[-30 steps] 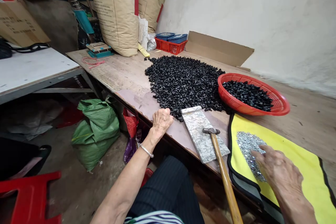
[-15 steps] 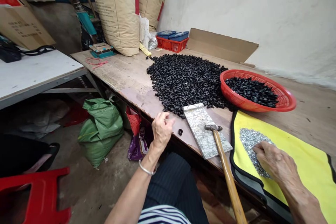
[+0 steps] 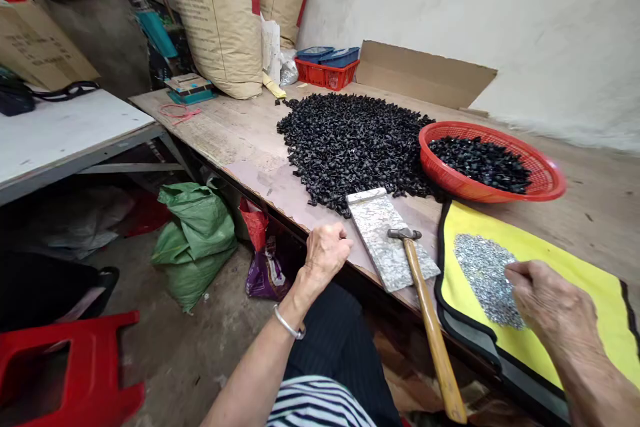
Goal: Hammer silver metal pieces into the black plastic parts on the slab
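Note:
My left hand [image 3: 327, 252], a bangle at its wrist, is closed with curled fingers at the table's front edge. It covers the spot where a single small black piece lay, so whether it grips that piece is hidden. My right hand [image 3: 555, 310] pinches thumb and fingers together over a spread of tiny silver metal pieces [image 3: 483, 273] on a yellow cloth [image 3: 565, 267]. What sits in the pinch is too small to make out. Between the hands, a hammer [image 3: 423, 307] rests with its head on a mottled stone slab [image 3: 383, 227], its wooden handle jutting past the edge.
Behind the slab spreads a large heap of small black pieces [image 3: 350, 140]. A red plastic basket [image 3: 545, 173] holds more of them. Further back stand a red crate [image 3: 325, 75], a cardboard strip [image 3: 425, 77] and a big paper sack [image 3: 215, 20]. A green sack [image 3: 195, 240] and red stool [image 3: 80, 373] are on the floor.
My left hand has moved right and closed over where the loose black piece lay. My right hand has drawn back to the right side of the silver pieces. The view has shifted slightly.

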Action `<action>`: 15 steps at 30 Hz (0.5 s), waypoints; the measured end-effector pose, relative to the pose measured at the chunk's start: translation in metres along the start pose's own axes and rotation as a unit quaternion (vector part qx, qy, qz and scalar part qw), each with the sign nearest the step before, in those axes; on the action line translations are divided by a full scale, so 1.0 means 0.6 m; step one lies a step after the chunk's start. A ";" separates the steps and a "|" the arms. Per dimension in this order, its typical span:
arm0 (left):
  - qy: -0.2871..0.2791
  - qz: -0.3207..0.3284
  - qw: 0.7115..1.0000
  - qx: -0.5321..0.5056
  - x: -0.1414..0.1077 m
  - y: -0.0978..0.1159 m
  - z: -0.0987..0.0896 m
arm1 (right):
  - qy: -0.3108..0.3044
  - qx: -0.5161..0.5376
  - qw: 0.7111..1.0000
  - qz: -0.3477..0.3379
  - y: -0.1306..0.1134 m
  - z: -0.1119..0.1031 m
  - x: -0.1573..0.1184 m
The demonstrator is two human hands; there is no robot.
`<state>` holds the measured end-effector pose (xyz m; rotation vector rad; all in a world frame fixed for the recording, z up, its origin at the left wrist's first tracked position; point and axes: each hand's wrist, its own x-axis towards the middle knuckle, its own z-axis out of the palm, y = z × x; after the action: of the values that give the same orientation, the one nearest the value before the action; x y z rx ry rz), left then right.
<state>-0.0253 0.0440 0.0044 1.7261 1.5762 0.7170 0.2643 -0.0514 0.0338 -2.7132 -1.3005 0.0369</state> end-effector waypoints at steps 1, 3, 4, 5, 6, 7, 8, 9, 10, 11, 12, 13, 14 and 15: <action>-0.003 -0.020 0.997 -0.070 -0.002 -0.002 0.000 | 0.014 0.007 1.000 0.016 0.000 -0.002 -0.002; -0.007 -0.063 0.976 -0.208 -0.011 -0.004 0.002 | 0.031 0.027 0.999 0.030 -0.003 -0.007 -0.006; -0.013 -0.081 0.958 -0.275 -0.017 -0.003 0.004 | 0.034 0.042 0.998 0.033 -0.006 -0.010 -0.009; -0.022 -0.095 0.935 -0.342 -0.024 -0.001 0.005 | 0.034 0.065 0.996 0.041 -0.010 -0.013 -0.012; -0.036 -0.105 0.906 -0.408 -0.031 0.002 0.007 | 0.034 0.098 0.993 0.054 -0.014 -0.016 -0.017; -0.052 -0.111 0.874 -0.470 -0.037 0.005 0.009 | 0.035 0.144 0.986 0.069 -0.020 -0.018 -0.024; -0.068 -0.112 0.843 -0.522 -0.043 0.009 0.010 | 0.038 0.202 0.975 0.081 -0.028 -0.021 -0.032; -0.082 -0.111 0.815 -0.563 -0.048 0.013 0.011 | 0.043 0.262 0.960 0.087 -0.036 -0.023 -0.043; -0.093 -0.110 0.793 -0.592 -0.053 0.016 0.012 | 0.048 0.319 0.943 0.081 -0.046 -0.024 -0.055; -0.103 -0.108 0.776 -0.613 -0.057 0.018 0.014 | 0.050 0.365 0.928 0.063 -0.057 -0.025 -0.069; -0.113 -0.105 0.763 -0.628 -0.060 0.020 0.015 | 0.046 0.400 0.915 0.038 -0.069 -0.024 -0.084; -0.121 -0.104 0.753 -0.638 -0.063 0.022 0.016 | 0.035 0.428 0.903 0.011 -0.082 -0.023 -0.099; -0.129 -0.104 0.745 -0.646 -0.066 0.023 0.018 | 0.015 0.450 0.893 -0.014 -0.095 -0.020 -0.114; -0.135 -0.104 0.738 -0.653 -0.069 0.024 0.019 | -0.008 0.473 0.880 -0.033 -0.108 -0.016 -0.127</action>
<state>-0.0124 0.0010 0.0107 0.5176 0.6234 1.0185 0.1668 -0.0717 0.0493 -1.8194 -0.9859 0.5366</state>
